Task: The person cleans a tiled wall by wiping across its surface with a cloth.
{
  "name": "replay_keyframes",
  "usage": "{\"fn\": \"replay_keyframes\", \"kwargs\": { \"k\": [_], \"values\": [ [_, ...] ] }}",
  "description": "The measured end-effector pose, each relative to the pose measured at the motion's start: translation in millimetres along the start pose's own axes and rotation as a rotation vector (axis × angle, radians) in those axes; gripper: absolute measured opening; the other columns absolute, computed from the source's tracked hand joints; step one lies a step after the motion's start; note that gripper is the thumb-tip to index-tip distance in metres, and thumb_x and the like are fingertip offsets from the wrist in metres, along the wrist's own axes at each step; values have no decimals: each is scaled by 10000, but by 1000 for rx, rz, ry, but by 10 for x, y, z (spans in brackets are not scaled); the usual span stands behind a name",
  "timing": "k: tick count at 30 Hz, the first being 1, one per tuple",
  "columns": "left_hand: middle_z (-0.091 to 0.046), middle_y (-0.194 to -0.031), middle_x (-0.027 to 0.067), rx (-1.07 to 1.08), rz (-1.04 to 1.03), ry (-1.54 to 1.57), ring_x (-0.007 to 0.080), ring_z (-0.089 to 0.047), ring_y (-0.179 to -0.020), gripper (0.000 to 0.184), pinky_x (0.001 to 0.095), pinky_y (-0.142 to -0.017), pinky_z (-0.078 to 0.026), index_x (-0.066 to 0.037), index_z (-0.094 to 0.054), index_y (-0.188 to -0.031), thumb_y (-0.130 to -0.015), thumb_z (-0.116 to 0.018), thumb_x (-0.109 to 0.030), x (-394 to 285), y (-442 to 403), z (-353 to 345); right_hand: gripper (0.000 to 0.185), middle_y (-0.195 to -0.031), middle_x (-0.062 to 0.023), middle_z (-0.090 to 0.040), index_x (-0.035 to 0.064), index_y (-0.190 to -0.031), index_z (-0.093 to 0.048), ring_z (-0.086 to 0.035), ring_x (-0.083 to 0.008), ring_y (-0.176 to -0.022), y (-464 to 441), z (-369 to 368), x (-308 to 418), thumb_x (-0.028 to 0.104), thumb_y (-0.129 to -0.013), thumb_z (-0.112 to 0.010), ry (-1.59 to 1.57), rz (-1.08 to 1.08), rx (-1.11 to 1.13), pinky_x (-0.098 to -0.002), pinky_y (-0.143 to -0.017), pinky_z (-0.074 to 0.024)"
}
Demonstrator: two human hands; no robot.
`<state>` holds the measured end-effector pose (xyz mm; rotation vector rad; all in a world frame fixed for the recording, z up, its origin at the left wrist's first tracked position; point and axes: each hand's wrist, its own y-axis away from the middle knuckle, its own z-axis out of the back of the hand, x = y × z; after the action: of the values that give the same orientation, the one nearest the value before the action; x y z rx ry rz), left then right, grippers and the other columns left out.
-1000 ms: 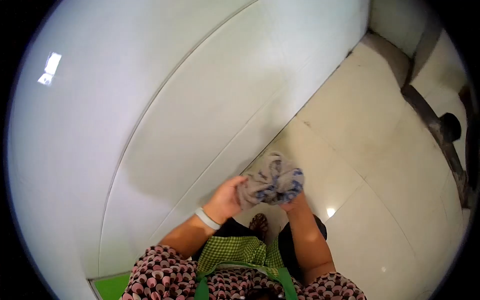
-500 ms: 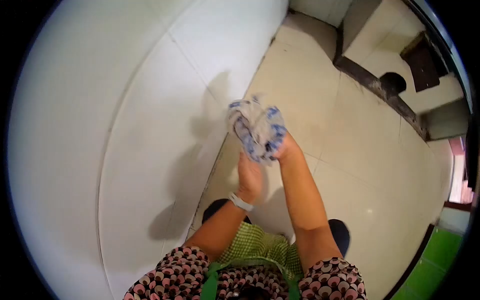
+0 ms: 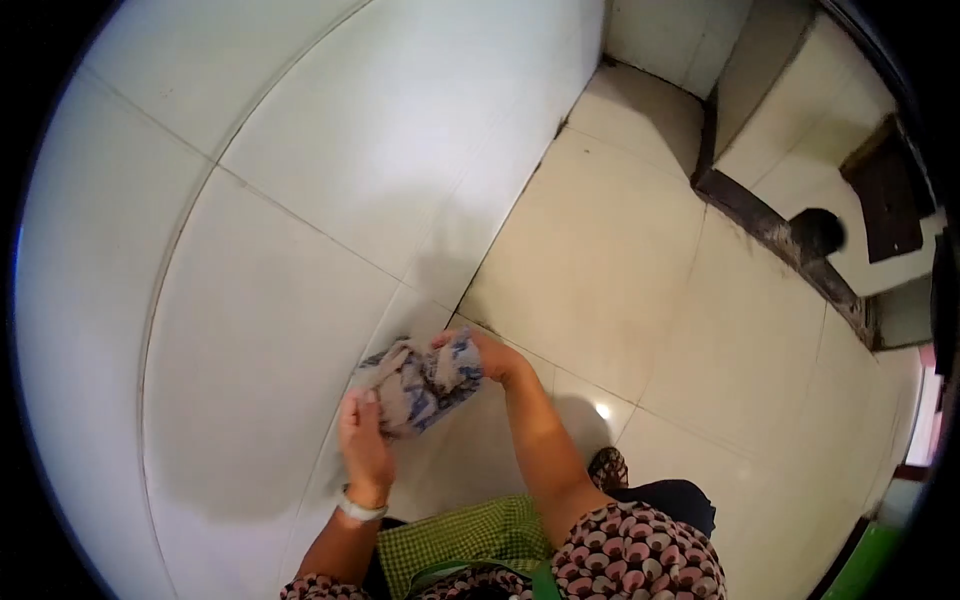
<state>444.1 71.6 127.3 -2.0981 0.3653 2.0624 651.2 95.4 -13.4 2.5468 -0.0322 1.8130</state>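
A crumpled grey cloth with blue patches (image 3: 405, 390) is bunched between my two hands, near the foot of the white tiled wall. My left hand (image 3: 365, 440), with a pale band on its wrist, grips the cloth's lower left side, thumb and fingers pressed on it. On the cloth's right side, my right hand (image 3: 480, 352) has its fingers wrapped into the folds, which partly hide them.
The white tiled wall (image 3: 290, 330) fills the left side and meets the beige tiled floor (image 3: 620, 290). A dark ledge (image 3: 750, 212) with a round black object (image 3: 817, 233) runs along the right. My shod foot (image 3: 608, 468) is below.
Both hands have moved down and left with the cloth, closer to the wall. My left hand, lower and beneath the cloth before, now holds its left side. The view has shifted.
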Motion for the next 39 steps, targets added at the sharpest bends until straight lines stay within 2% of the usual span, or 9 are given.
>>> {"fn": "replay_keyframes", "kwargs": {
  "k": [5, 10, 16, 22, 25, 31, 34, 36, 39],
  "values": [
    [-600, -1056, 69, 35, -53, 55, 135, -575, -906, 254, 280, -807, -470, -24, -521, -1124, -951, -491, -208, -374, 142, -386, 318, -1063, -54, -578, 42, -1093, -590, -527, -157, -1009, 75, 221, 587, 119, -788, -632, -183, 404, 167, -295, -892, -434],
    [-604, -987, 27, 54, 119, 35, 96, -564, -848, 252, 234, -737, -463, -50, -536, -1128, -946, -504, -221, -204, -261, 288, 387, -1101, -57, -569, 27, -1159, -561, -530, -138, -997, 175, -213, 939, 79, -781, -626, -99, 195, 145, -284, -862, -458],
    [-565, -1136, 47, 209, -113, 84, 116, -535, -1010, 385, 261, -850, -435, 4, -429, -1287, -956, -474, -188, -636, 89, 574, 582, -1194, -100, -540, -37, -1288, -441, -502, -161, -1101, 311, -1243, 1201, 92, -763, -656, 24, 493, 409, -298, -944, -395],
    [-524, -1250, 114, 254, -191, -114, 172, -504, -1118, 479, 293, -940, -392, 19, -377, -1339, -915, -537, -136, -820, -22, 481, 537, -1289, -148, -486, 20, -1314, -423, -484, -257, -1165, 181, -1181, 1172, 48, -795, -560, 198, 335, -154, -350, -982, -384],
    [-578, -1177, 120, 218, -332, -384, 170, -545, -1058, 449, 284, -896, -424, -12, -410, -1328, -916, -543, -131, -861, -16, 632, 505, -1323, -138, -459, 34, -1365, -357, -487, -268, -1166, 139, -1019, 1129, 178, -897, -481, -753, 486, -380, -383, -970, -403],
    [-647, -1022, 156, 347, -186, -714, 169, -622, -904, 423, 296, -786, -482, -46, -456, -1293, -904, -557, -177, -439, 272, 788, 550, -1314, -127, -450, 13, -1405, -250, -487, -262, -1155, 206, -904, 1398, 273, -948, -409, -377, 964, -491, -375, -962, -408],
    [-645, -958, 179, 566, -669, -1061, 267, -634, -827, 454, 367, -714, -495, -77, -441, -1305, -910, -527, -283, -171, 329, 755, 580, -1334, -130, -441, 15, -1412, -251, -530, -209, -1063, 154, -913, 1560, 169, -903, -483, -32, 998, -729, -340, -902, -450],
    [-625, -802, 171, 781, -279, -1291, 343, -606, -763, 440, 431, -667, -484, -58, -455, -1266, -900, -483, -301, -353, 370, 622, 537, -1262, -166, -511, 0, -1369, -348, -568, -265, -1016, -33, -846, 1749, 109, -869, -513, 407, 1080, -816, -360, -887, -452],
    [-611, -753, 162, 873, -223, -1344, 346, -595, -716, 437, 433, -637, -474, -60, -444, -1265, -901, -486, -299, -379, 301, 492, 496, -1151, -210, -585, -29, -1299, -446, -574, -367, -1008, -400, -957, 1987, 67, -819, -524, 825, 1218, -959, -392, -915, -428]
  ]
}}
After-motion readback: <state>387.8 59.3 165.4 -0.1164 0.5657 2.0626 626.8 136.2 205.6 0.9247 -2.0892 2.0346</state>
